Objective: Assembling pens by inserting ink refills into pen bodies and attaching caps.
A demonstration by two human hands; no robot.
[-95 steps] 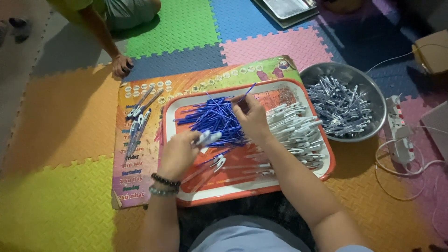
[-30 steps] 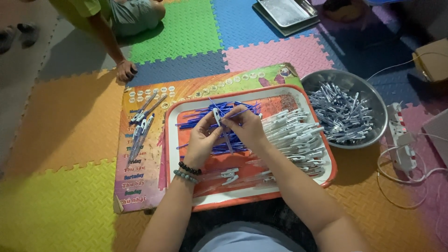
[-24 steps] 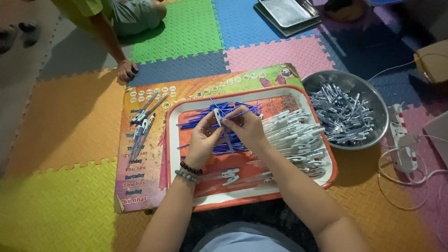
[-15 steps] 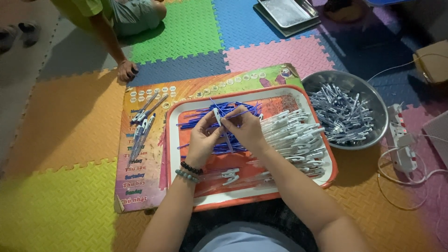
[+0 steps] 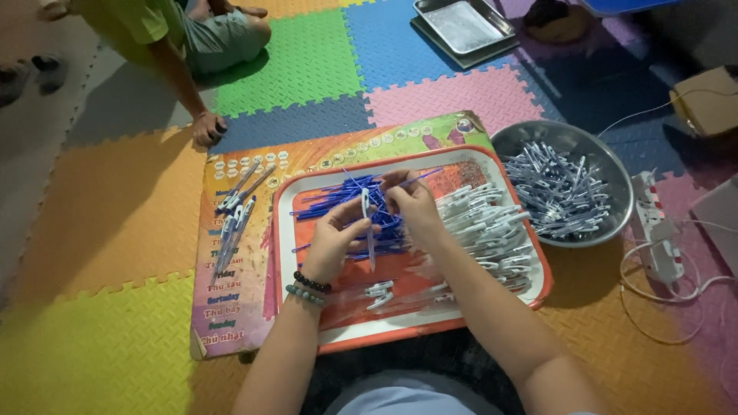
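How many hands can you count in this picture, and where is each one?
3. The left hand and right hand meet over the orange tray, holding a white pen barrel. Another person's hand rests on the floor mat, upper left. Others may be hidden.

Your view dim, warm light overhead; soft shadows left of tray (image 5: pixel 307 192); corners dark, focus slightly soft.
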